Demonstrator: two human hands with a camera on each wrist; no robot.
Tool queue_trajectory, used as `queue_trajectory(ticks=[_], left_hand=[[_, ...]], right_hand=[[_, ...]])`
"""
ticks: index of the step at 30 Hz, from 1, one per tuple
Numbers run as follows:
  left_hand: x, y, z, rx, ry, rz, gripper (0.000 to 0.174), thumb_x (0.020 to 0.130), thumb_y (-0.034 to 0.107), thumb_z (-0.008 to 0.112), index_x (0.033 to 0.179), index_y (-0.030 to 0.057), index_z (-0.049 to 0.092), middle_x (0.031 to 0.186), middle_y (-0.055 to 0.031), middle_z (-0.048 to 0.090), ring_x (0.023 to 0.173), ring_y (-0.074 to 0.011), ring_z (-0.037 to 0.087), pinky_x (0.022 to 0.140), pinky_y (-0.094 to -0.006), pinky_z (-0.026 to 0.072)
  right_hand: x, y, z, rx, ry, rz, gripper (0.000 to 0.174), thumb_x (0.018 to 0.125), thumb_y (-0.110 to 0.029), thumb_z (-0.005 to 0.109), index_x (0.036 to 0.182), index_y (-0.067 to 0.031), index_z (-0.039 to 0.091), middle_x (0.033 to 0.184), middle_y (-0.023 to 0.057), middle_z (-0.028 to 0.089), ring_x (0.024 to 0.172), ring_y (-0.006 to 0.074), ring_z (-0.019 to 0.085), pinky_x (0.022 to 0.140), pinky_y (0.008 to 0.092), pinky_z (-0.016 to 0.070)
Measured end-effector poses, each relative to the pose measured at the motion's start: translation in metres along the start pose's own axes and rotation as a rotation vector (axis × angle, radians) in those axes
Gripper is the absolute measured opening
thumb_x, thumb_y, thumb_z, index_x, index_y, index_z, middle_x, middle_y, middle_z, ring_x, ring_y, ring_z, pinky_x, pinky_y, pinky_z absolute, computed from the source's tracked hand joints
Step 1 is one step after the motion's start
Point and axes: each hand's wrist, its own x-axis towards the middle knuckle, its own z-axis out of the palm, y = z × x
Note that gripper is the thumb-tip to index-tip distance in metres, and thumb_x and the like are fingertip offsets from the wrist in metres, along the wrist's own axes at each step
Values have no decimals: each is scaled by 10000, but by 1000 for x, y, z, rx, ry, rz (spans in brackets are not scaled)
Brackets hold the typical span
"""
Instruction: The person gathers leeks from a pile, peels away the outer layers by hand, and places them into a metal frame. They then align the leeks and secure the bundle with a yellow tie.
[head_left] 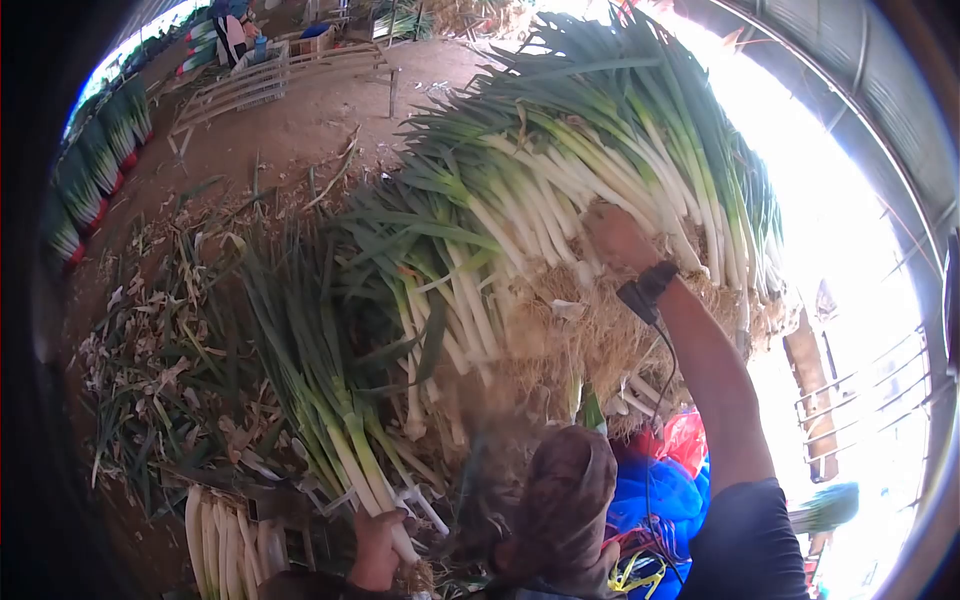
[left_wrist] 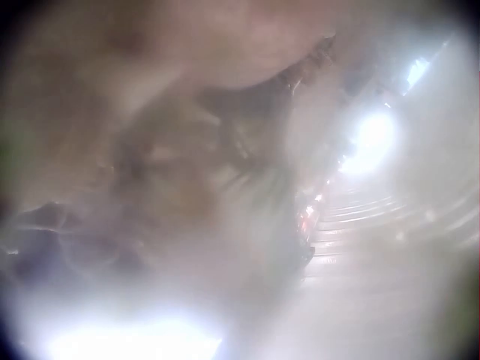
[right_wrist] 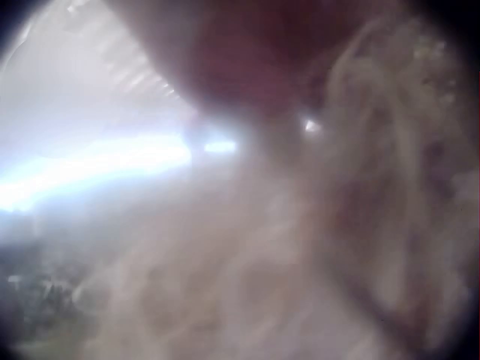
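Note:
My left hand (head_left: 375, 545) grips a couple of leeks (head_left: 362, 462) low on their white stalks, near the roots. Their green leaves point away from me, up and to the left. My right hand (head_left: 617, 240) reaches out to the big pile of leeks (head_left: 560, 215) and is at the white stalks just above the roots. Its fingertips are hidden, and I cannot tell whether they hold a stalk. Shaggy, pale roots (head_left: 560, 330) hang beneath this hand. Both wrist views are badly blurred; pale root strands (right_wrist: 405, 150) fill much of the right one.
Peeled white stalks (head_left: 222, 545) lie at the lower left beside a heap of leaf scraps (head_left: 170, 370). Blue and red plastic bags (head_left: 640, 500) are at the lower right. A metal rack (head_left: 235, 95) stands farther back, with bundled leeks (head_left: 100, 165) along the left.

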Motion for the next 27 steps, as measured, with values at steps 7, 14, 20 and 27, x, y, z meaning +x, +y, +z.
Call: queue_trajectory(ticks=[7, 14, 20, 27], left_hand=[[0, -3, 3, -2, 14, -22, 453, 762, -97, 559, 1196, 18, 501, 880, -121, 606, 612, -235, 641, 485, -344, 555], [-12, 13, 17, -39, -100, 86, 338, 759, -51, 601, 1093, -39, 550, 875, -141, 631, 620, -224, 628, 524, -335, 554], [-45, 63, 81, -162, -190, 74, 362, 776, -17, 636, 1112, -15, 504, 896, -119, 590, 715, -194, 601, 596, -339, 537], [10, 101, 234, 1, -281, 212, 384, 801, -36, 606, 1175, -50, 521, 1005, -138, 628, 759, -192, 623, 645, -321, 536]], right_hand=[[-9, -57, 41, -458, -326, 60, 832, 878, -658, 542, 1202, 104, 623, 1218, 362, 598, 1188, 485, 557, 1059, 537, 398], [6, -58, 37, -187, -231, 267, 895, 721, -698, 693, 1113, 108, 680, 1194, 354, 622, 1196, 464, 574, 1074, 504, 398], [2, -64, 19, -82, -414, 257, 804, 737, -658, 690, 1026, 92, 712, 1071, 314, 676, 1099, 421, 635, 1017, 431, 461], [-11, -42, 56, -291, -198, 43, 830, 863, -648, 573, 1013, 163, 667, 1070, 357, 650, 1044, 438, 637, 981, 470, 464]])
